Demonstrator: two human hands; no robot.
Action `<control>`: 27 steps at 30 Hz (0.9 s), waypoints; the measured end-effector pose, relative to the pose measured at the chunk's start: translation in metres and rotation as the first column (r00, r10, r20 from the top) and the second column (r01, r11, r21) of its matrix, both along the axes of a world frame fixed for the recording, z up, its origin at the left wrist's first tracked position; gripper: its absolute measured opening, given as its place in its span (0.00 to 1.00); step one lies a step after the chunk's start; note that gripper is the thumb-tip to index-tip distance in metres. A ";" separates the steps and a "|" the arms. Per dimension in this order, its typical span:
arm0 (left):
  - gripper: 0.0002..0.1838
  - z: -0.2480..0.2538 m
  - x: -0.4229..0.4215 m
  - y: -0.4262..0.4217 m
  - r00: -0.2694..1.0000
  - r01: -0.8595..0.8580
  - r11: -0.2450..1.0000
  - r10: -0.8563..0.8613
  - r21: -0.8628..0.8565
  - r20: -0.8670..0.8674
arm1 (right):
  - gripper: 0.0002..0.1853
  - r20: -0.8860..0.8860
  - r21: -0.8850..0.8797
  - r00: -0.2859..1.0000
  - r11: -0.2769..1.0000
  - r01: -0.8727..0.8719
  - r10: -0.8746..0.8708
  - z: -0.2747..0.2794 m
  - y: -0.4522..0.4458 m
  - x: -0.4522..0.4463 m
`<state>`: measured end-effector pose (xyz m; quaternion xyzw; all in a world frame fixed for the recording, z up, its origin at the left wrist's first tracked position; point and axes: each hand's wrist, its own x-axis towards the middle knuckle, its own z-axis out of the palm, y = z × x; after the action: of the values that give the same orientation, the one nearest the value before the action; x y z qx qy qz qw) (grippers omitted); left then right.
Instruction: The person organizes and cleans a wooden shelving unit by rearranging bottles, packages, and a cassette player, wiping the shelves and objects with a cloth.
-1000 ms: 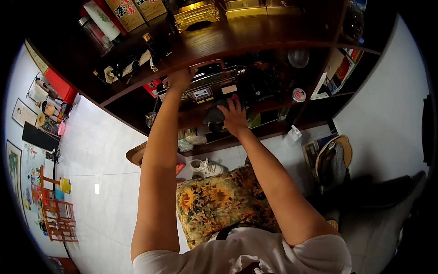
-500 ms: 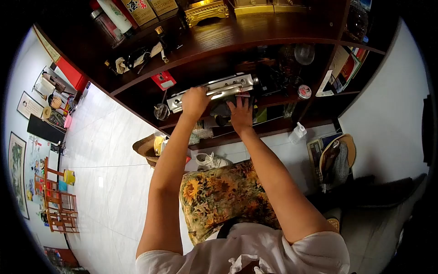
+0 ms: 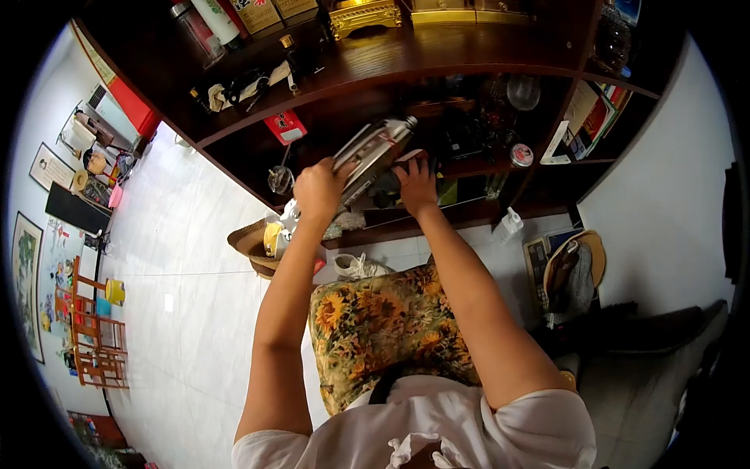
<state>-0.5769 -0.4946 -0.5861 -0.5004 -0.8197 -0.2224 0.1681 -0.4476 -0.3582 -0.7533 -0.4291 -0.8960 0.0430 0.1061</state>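
Observation:
My left hand [image 3: 319,190] is wrapped round a long silver metal bar-like object [image 3: 373,154] with a round knob at its far end. The object is tilted, its knob end pointing up and to the right, in front of the lower shelf. To its right, my right hand [image 3: 418,184] lies with fingers spread over dark items at the shelf's front; a pinkish edge shows by the fingertips. What lies under the palm is hidden. A dark object [image 3: 383,190] sits between the two hands, its kind unclear.
The dark wooden shelf unit [image 3: 375,70] also bears a red packet [image 3: 285,127], a glass jar [image 3: 281,180] and a round tin [image 3: 521,155]. On the floor are a white shoe [image 3: 361,266], a straw hat [image 3: 251,241] and a white bottle [image 3: 509,225]. A floral cushion [image 3: 383,313] lies before me.
The silver object has swung from nearly level to a steep tilt, its left end dropping towards me. My left hand moved slightly left and down; my right hand stayed nearly in place.

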 end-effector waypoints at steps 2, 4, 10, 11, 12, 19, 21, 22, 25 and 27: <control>0.26 0.004 -0.005 -0.026 0.991 -0.096 0.995 0.095 0.005 0.097 | 0.26 0.005 -0.013 1.000 1.000 0.012 -0.012 0.008 0.001 -0.002; 0.26 0.002 -0.010 -0.055 0.981 -0.125 0.992 0.119 0.032 0.150 | 0.27 0.069 -0.051 0.997 0.998 0.031 -0.028 0.006 0.006 -0.008; 0.24 -0.006 0.001 -0.139 0.966 -0.177 0.984 0.175 -0.005 0.188 | 0.27 -0.110 -0.122 0.994 0.992 -0.030 0.016 0.036 0.000 0.001; 0.23 -0.003 0.008 -0.151 0.967 -0.174 0.984 0.178 -0.037 0.180 | 0.29 -0.055 -0.061 0.998 0.998 0.015 -0.018 0.009 0.016 -0.011; 0.22 -0.006 0.009 -0.162 0.973 -0.164 0.986 0.168 -0.039 0.157 | 0.29 -0.075 -0.070 0.997 0.997 0.028 -0.033 0.009 0.020 -0.014; 0.17 -0.032 0.021 -0.208 0.977 -0.166 0.983 0.174 -0.077 0.120 | 0.28 -0.014 -0.167 0.942 0.930 0.328 -0.335 0.018 0.020 -0.053; 0.17 -0.043 0.018 -0.208 0.973 -0.176 0.982 0.185 -0.072 0.135 | 0.29 0.019 -0.188 0.898 0.881 0.435 -0.439 0.032 -0.002 -0.079; 0.17 -0.049 0.017 -0.207 0.972 -0.179 0.981 0.188 -0.071 0.144 | 0.30 -0.020 -0.195 0.936 0.920 0.341 -0.351 0.027 -0.008 -0.091; 0.18 -0.052 0.019 -0.197 0.962 -0.180 0.976 0.200 -0.119 0.188 | 0.35 -0.102 -0.178 0.990 0.981 0.083 -0.102 0.012 -0.004 -0.116; 0.18 -0.065 0.016 -0.193 0.961 -0.160 0.983 0.176 -0.093 0.212 | 0.38 -0.110 -0.142 0.994 0.989 -0.042 0.027 0.001 0.021 -0.131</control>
<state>-0.5609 -0.6878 -0.6515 -0.4073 -0.8805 -0.2303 0.0761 -0.5790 -0.3369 -0.7526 -0.4172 -0.8907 0.1327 0.1222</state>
